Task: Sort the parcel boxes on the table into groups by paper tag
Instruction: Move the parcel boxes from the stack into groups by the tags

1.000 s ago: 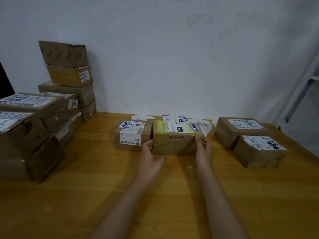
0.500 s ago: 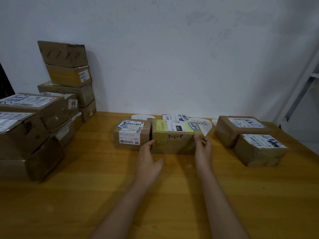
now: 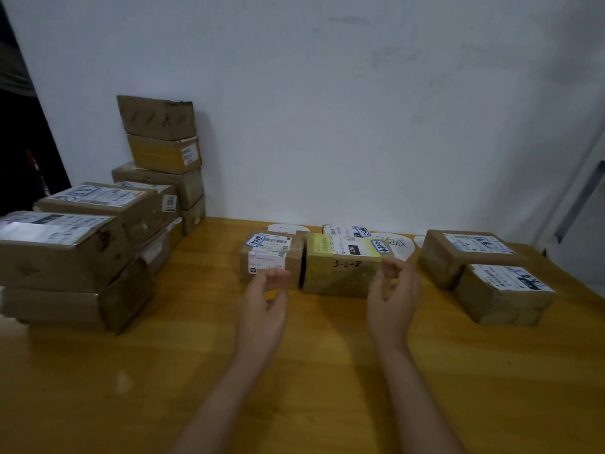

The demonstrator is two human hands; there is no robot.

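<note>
Empty hands (image 3: 265,303) before two parcel boxes (image 3: 340,265)

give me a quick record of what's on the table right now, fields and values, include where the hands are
surface: wooden table
left pile: stacked boxes by the wall
middle group: small box beside the box marked 3-2-8, another box behind
right group: two boxes, one in front of the other
paper tags: white slips against the wall, writing unreadable
left hand: open, empty, before the small box
right hand: open, empty, at the marked box's right corner
</note>
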